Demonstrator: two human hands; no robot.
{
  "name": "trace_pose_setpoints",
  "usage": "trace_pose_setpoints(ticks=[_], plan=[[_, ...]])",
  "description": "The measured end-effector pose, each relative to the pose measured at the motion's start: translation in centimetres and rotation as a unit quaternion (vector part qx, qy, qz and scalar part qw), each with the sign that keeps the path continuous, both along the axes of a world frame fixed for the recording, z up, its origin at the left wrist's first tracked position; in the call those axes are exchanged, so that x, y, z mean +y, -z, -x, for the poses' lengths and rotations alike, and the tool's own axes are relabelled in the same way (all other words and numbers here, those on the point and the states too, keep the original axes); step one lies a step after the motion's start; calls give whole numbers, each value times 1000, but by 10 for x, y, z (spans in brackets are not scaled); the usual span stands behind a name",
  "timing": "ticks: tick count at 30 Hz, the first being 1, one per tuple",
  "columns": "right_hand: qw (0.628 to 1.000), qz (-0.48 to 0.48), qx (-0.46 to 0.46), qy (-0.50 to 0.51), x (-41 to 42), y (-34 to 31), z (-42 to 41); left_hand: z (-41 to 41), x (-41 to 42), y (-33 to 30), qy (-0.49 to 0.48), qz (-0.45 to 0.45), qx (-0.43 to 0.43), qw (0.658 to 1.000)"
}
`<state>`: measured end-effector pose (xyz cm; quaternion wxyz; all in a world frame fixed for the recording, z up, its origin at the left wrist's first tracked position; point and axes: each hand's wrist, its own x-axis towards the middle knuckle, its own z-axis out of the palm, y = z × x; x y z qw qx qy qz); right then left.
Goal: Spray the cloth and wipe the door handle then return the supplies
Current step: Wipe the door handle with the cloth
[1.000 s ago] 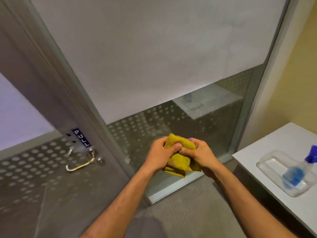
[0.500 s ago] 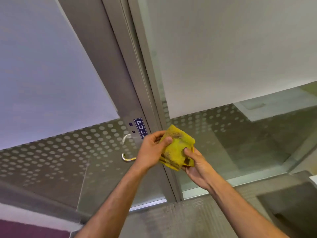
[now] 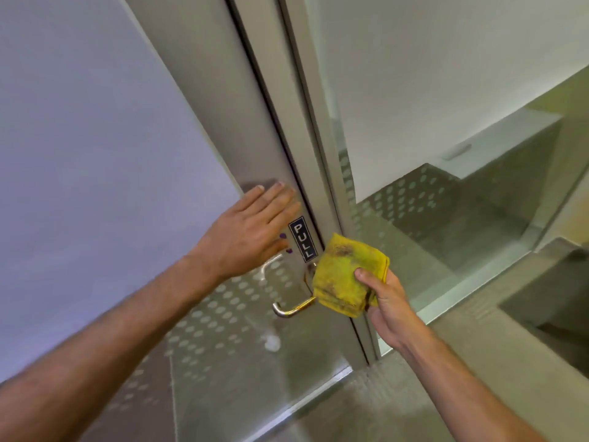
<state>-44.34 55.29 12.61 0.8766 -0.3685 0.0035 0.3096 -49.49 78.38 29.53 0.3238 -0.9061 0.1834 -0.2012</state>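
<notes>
A folded yellow cloth (image 3: 345, 275) with dark stains is pinched in my right hand (image 3: 387, 307). The cloth presses against the right end of the curved metal door handle (image 3: 291, 309) and hides where it joins the door. My left hand (image 3: 250, 232) lies flat and open on the metal door stile, just above the handle and left of the black PULL label (image 3: 302, 239). The spray bottle is out of view.
The glass door (image 3: 95, 154) has frosted film above and a dotted band below. A fixed glass panel (image 3: 446, 90) stands to its right behind the metal frame (image 3: 315, 122). Grey carpet (image 3: 398, 409) covers the floor. A dark ledge (image 3: 557, 298) sits at the far right.
My left hand let go of the cloth and went flat on the door. My right hand carried the cloth left onto the handle. The view has come closer to the door.
</notes>
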Motion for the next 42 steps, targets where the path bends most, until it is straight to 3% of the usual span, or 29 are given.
trace_pose_setpoints(ticks=[6, 10, 12, 14, 18, 24, 29, 31, 36, 40, 42], plan=[[981, 47, -39, 186, 44, 11, 45, 0, 36, 1, -26, -194, -9, 981], [913, 206, -116, 333, 82, -5, 50, -4, 46, 13, -38, -271, -35, 961], [900, 202, -155, 353, 104, -14, 46, -7, 50, 17, -34, -278, -45, 959], [882, 220, -230, 349, 130, -23, 43, -9, 52, 20, -29, -276, -49, 960], [786, 359, -371, 340, 183, -20, 54, -11, 54, 24, 6, -252, -27, 967], [802, 356, -407, 253, 168, 26, 88, -8, 49, 20, -7, -237, -1, 971], [849, 291, -273, 345, 145, 8, 70, -6, 47, 14, -22, -241, 20, 970], [823, 316, -306, 360, 146, 2, 53, -5, 46, 14, -22, -243, 24, 970], [740, 421, -452, 266, 133, 33, 31, -7, 47, 15, -18, -243, 28, 970], [740, 429, -488, 173, 89, 79, 18, -7, 47, 16, -13, -239, 24, 971], [720, 440, -516, 146, 82, 88, 22, -8, 47, 16, -11, -236, 25, 971]])
